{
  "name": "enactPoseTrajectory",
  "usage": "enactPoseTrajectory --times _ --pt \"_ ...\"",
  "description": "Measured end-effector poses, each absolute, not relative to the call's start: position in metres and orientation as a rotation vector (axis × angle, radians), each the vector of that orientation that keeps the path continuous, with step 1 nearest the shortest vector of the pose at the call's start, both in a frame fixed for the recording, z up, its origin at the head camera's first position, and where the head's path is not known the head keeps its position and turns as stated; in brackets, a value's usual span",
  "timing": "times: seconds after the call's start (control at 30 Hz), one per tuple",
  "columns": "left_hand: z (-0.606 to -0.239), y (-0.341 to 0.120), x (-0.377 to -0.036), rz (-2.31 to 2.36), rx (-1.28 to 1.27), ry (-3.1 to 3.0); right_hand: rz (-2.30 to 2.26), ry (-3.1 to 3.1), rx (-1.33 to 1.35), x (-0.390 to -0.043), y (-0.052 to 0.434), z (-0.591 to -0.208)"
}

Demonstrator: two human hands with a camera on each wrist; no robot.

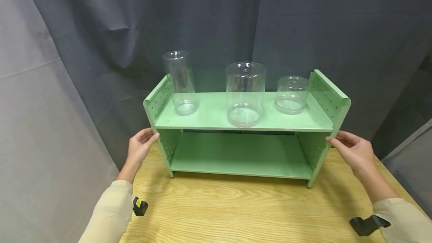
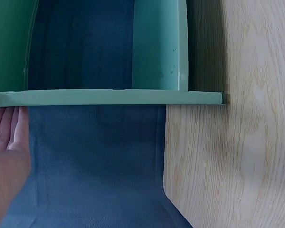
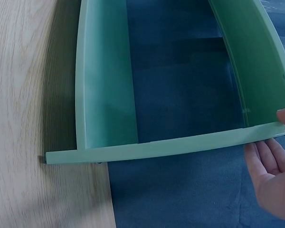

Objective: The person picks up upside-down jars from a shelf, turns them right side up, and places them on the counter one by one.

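On the near part of the wooden tabletop [image 1: 236, 213], two cream sleeves are seen entering from the lower corners, each with a dark wrist-mounted device beside it. Slightly farther in, the left hand [image 1: 140, 147] is laid against the outer face of the left side panel of a green two-tier shelf rack [image 1: 243, 153], its fingers nearly straight and its thumb reaching the panel's front edge; in the left wrist view the fingers [image 2: 12, 128] are shown flat beside the panel, and nothing is enclosed by them. The right hand [image 1: 352, 149] is set symmetrically on the right side panel, fingertips extended to the front edge; in the right wrist view the thumb tip is seen above the panel edge and the fingers [image 3: 266, 159] below it, so a light pinch of the panel is indicated. This paired placement at opposite ends is judged to keep the rack level and steady.

The rack stands on the tabletop near its rear edge. On the upper shelf, three clear glass cylinders are stood upright and well apart: a tall narrow cylinder [image 1: 180, 83] at left, a wide cylinder [image 1: 245, 95] at centre near the front edge, and a short cylinder [image 1: 292, 95] at right. The lower shelf carries nothing visible. Behind all, a dark grey curtain [image 1: 216, 21] is hung.
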State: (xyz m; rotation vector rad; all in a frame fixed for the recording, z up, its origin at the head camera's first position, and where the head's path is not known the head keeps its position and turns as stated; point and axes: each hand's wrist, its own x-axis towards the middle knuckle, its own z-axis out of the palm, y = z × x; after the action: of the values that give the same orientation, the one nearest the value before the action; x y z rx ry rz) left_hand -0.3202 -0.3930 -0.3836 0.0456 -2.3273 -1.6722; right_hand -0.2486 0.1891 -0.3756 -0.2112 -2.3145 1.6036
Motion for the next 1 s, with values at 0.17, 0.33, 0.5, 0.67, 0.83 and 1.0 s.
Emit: enactPoseTrajectory --times 0.17,0.33,0.5,0.67,0.83,1.0 --pt "-0.3832 -0.3947 -0.3223 -1.662 0.054 -2.350 1.557 -2.363 -0.249 -0.2480 0.1888 -0.3762" --pt "-0.3829 -0.3960 -0.3237 -1.667 0.032 -2.355 1.521 -2.405 -0.282 -0.2478 0.1881 -0.3763" --pt "-0.3823 -0.3976 -0.3243 -1.650 0.029 -2.378 1.484 -2.434 -0.293 -0.2482 0.1879 -0.3769" --pt "-0.3819 -0.3987 -0.3248 -1.650 0.018 -2.392 1.454 -2.449 -0.311 -0.2485 0.1878 -0.3771" --pt "-0.3826 -0.3987 -0.3255 -1.663 0.007 -2.387 1.453 -2.454 -0.311 -0.2479 0.1888 -0.3764" --pt "-0.3841 -0.3999 -0.3245 -1.664 0.013 -2.384 1.451 -2.464 -0.285 -0.2479 0.1883 -0.3761"
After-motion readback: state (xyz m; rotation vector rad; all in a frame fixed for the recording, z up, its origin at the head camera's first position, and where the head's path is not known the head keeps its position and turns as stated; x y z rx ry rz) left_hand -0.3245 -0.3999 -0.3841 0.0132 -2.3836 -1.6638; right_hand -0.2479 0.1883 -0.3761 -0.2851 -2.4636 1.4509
